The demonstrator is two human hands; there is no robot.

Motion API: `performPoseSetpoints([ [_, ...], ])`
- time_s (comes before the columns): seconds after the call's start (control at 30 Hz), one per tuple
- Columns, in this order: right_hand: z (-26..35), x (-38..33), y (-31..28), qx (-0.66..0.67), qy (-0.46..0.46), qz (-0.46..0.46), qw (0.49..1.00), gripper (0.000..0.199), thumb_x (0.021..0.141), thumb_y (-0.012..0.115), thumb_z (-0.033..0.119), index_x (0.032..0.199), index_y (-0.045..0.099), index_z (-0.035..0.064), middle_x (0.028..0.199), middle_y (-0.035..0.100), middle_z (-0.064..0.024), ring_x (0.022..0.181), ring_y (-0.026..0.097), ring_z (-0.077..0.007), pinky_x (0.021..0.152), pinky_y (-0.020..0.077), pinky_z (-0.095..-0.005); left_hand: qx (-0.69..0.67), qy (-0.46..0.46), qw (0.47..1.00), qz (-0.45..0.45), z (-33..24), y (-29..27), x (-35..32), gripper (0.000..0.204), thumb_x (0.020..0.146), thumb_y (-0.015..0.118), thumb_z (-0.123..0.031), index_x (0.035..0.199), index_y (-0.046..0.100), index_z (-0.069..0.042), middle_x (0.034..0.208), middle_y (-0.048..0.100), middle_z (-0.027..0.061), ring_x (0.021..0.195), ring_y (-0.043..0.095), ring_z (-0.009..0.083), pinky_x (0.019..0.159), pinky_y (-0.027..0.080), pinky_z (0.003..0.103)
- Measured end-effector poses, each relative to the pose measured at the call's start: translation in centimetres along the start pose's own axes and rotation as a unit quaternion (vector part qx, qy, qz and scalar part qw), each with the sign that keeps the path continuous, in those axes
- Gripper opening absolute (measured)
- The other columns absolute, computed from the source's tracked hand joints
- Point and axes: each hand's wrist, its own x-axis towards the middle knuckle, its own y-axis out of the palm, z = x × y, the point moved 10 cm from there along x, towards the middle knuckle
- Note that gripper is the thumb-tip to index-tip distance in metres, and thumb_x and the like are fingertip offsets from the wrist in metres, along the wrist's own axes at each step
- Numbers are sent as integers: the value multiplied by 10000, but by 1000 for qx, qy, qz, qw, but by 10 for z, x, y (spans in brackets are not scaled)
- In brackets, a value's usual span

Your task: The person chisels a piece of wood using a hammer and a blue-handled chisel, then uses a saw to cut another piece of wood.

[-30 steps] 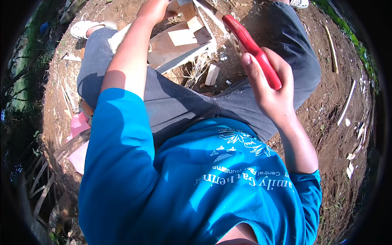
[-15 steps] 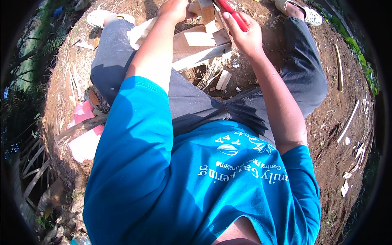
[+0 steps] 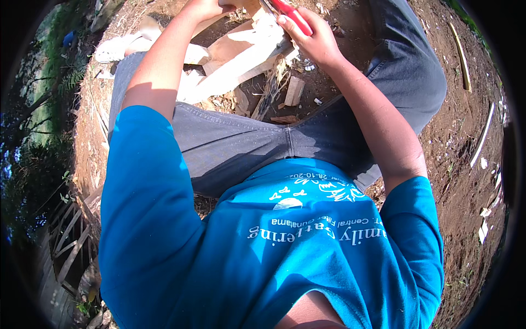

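Observation:
My right hand (image 3: 319, 38) is closed round a red-handled tool (image 3: 296, 17), thumb laid along the handle. A bit of grey metal runs up from the handle and leaves the picture at the top, so the tool's kind is hidden. My left hand (image 3: 207, 10), partly cut off by the top edge, grips a pale block of wood (image 3: 253, 7) beside the tool. Below both hands, a long pale wooden board (image 3: 233, 74) lies slanting between my legs, with a broader piece of wood (image 3: 229, 46) against it.
A small wood offcut (image 3: 294, 91) and wood chips lie on the brown soil between my bent legs. My shod left foot (image 3: 112, 50) is at the upper left. Thin wooden strips (image 3: 461, 57) lie on the right, and dark foliage (image 3: 41, 126) borders the left.
Both hands and the tool have shifted up and left in the picture. The wood under them sits further left and is turned more steeply. The pink sheet at left is out of sight.

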Motion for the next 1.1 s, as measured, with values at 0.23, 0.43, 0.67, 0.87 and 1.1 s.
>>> performPoseSetpoints([
  [0.23, 102, 74, -11, -49, 40, -32, 997, 384, 852, 687, 405, 784, 668, 27, 649, 660, -164, 627, 673, -273, 630, 529, -396, -473, -115, 871, -58, 21, 14, 0, 308, 800, 818, -112, 1101, 768, -63, 955, 767, 143, 875, 724, 217, 792, 574, 387],
  [0.43, 104, 69, 3, -29, 26, -8, 999, 408, 868, 710, 408, 814, 674, 5, 742, 702, -208, 674, 703, -312, 637, 543, -416, 237, -99, 966, -38, 38, -3, 1, 404, 830, 807, -397, 1164, 764, -173, 1076, 767, 132, 1008, 737, 292, 895, 572, 421],
  [0.67, 59, 5, -4, 1, 2, -43, 999, 463, 976, 674, 477, 853, 644, 32, 691, 596, -80, 659, 588, -181, 641, 487, -350, 234, -183, 955, -10, 7, -12, -14, 495, 785, 857, -459, 1128, 770, -114, 1066, 764, 152, 1003, 734, 298, 916, 550, 419],
  [0.87, 55, 0, -12, 17, -27, -97, 995, 453, 965, 667, 433, 815, 637, 7, 708, 633, -185, 689, 658, -349, 671, 510, -445, 248, -164, 955, -2, -4, -10, -9, 473, 786, 836, -486, 1112, 776, -149, 1051, 769, 138, 989, 735, 308, 890, 555, 422],
  [1.1, 108, 58, -1, -107, 1, -48, 993, 506, 929, 640, 477, 901, 704, -25, 810, 719, -235, 812, 734, -387, 790, 576, -465, 220, -122, 967, -32, 36, -4, -2, 459, 797, 799, -497, 1094, 779, -148, 1063, 767, 132, 992, 730, 319, 886, 561, 439],
])
